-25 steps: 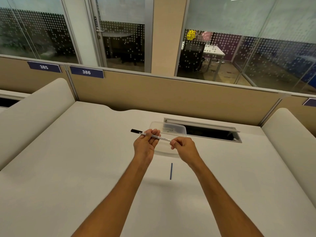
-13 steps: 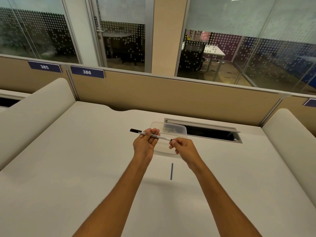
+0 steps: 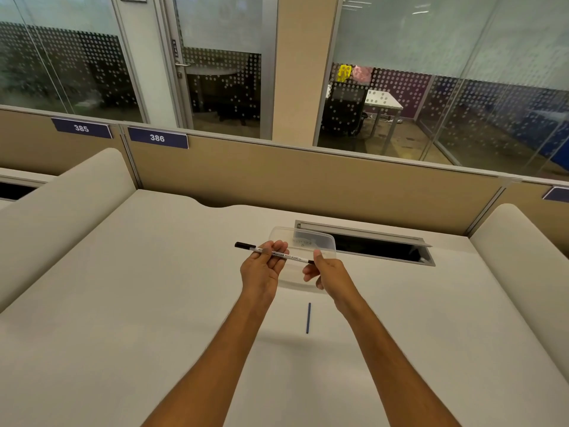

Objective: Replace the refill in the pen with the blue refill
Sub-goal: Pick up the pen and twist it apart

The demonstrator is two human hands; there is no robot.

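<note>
Pen (image 3: 278, 254) mid-barrel print partly behind left hand (image 3: 261, 269) fingers.

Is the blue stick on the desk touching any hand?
Apart. The head view shows the blue refill lying alone on the desk, bare surface between it and both hands holding the pen.

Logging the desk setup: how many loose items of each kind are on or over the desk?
Pen: 1
Blue refill: 1
Clear plastic container: 1
Total: 3
</note>
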